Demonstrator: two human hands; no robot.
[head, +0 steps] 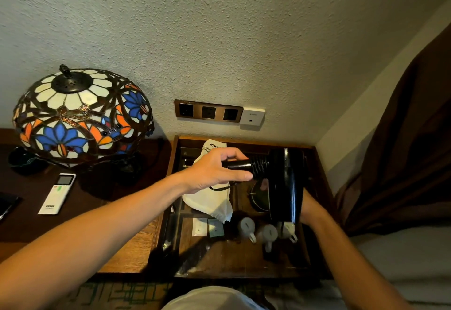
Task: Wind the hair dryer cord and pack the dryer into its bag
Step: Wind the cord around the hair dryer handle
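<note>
The white bag (pixel 211 200), lying right of the lamp (pixel 80 114), shows upside-down letters "SKIN"; the smaller lines beneath cannot be read.

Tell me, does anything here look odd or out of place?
Nothing is spilled or broken. Only the white bag lies crumpled in the wooden tray, under the hair dryer that both hands hold.

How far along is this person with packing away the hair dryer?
Early on. The left hand grips the hair dryer by its handle and the right hand steadies the barrel, over the wooden tray. A loop of cord hangs loose under the left hand, so winding does not look finished. The white bag lies in the tray beneath, with nothing packed into it yet.
</note>
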